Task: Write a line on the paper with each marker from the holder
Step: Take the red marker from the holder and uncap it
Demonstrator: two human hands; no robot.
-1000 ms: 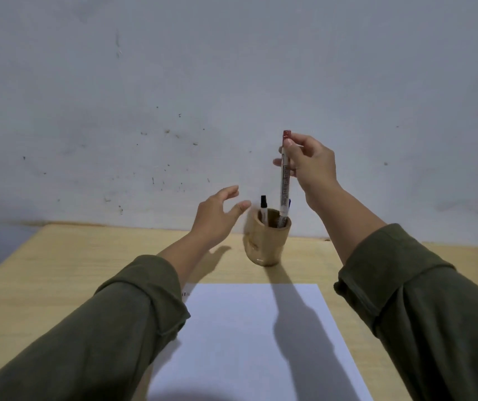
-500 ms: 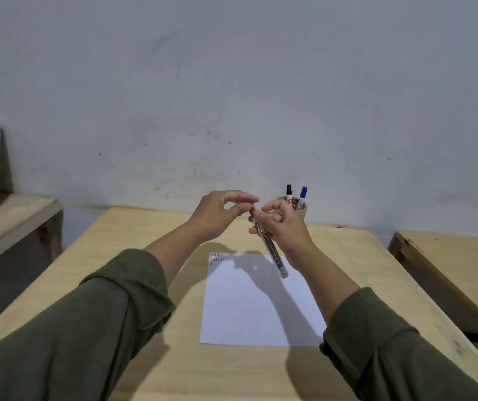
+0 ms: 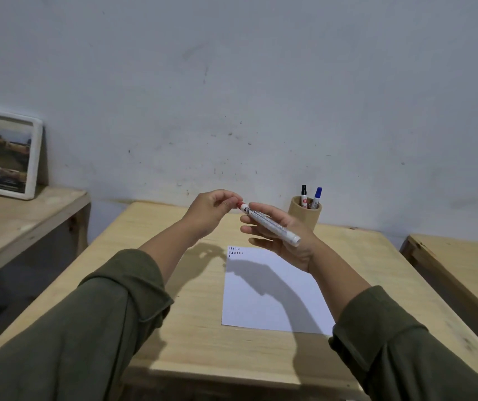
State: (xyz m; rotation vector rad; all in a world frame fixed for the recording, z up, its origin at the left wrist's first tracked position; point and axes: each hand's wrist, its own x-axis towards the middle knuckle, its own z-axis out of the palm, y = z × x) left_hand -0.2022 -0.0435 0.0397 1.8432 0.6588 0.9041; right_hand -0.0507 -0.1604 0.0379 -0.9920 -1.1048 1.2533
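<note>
Your right hand (image 3: 285, 241) has the red marker (image 3: 269, 224) lying across its loosely curled fingers, above the paper (image 3: 272, 302) and just in front of the holder (image 3: 305, 217). Your left hand (image 3: 211, 211) has its fingertips pinched together on the marker's red cap (image 3: 240, 204), which looks seated on the barrel, so by my reading you are at the uncapping step and this marker's line is not yet written.

The black marker (image 3: 303, 193) and the blue marker (image 3: 316, 195) stand capped in the holder, leaning apart. The paper's corner nearest the holder carries short rows of small dark strokes (image 3: 235, 251), too small to tell their colours; the rest of the sheet is blank apart from your arm's shadow.

The red marker has a white printed barrel, tilted with the capped end towards your left hand.
</note>
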